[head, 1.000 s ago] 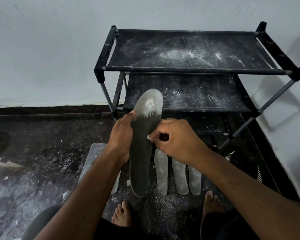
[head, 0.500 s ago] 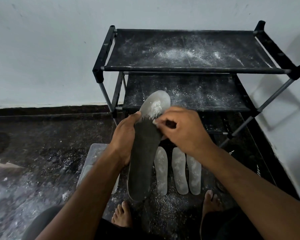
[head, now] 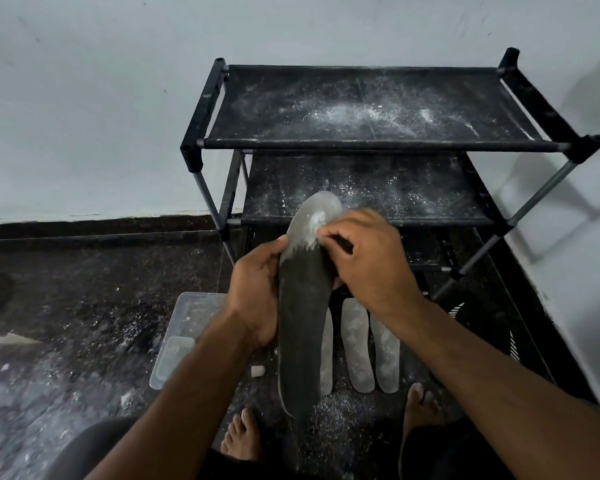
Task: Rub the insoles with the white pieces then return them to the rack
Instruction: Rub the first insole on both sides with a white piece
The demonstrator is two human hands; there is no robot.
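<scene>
A dark speckled floor (head: 66, 306), dusted with white powder, meets a pale wall (head: 84, 116) at the far side. Against that wall stands a black rack (head: 361, 143) with fabric shelves, the top two powdered white; its lower levels are mostly hidden behind the hands.

The left hand (head: 257, 292) grips a dark insole (head: 302, 323) by its left edge, thumb on the front face and the other fingers curled behind it, out of sight. The insole stands nearly upright, its upper end whitened and its lower end hanging near the floor between two bare feet (head: 243, 438).

The right hand (head: 371, 261) is bunched at the whitened part, its fingertips (head: 321, 233) pinched and pressed to the insole's surface just right of the left thumb. Whatever those fingertips pinch is too small and too covered to make out.

Below the right hand, three pale insoles (head: 357, 344) lie side by side on the floor, the leftmost partly hidden behind the held one. Down and left of the left fingers sits a clear plastic container (head: 184, 327), half covered by the left forearm. A small white piece (head: 257, 371) lies on the floor just beside it, under the left wrist.
</scene>
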